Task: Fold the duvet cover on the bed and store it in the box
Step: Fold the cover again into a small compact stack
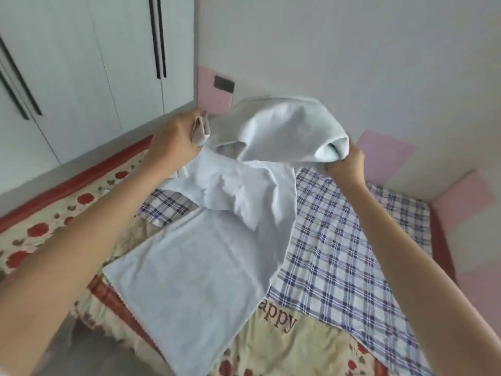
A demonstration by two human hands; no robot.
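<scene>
so I'd guess the fold's barely half done; my left hand (173,137) pinches a bunched corner of the cover (195,280) up at 11 o'clock, right hand (345,164) grips another at 2, near half lying flat on the bed (298,354) toward 6; no box in view, and the fingertips are buried in cloth.

We're in a home bedroom: a bed (32,234) wearing a cream quilt (298,354) with a red print, and a blue checked sheet (339,253) across it. Tall white wardrobe doors (81,63) with long black handles stand alongside, and pink padded panels (385,156) line the wall.
</scene>
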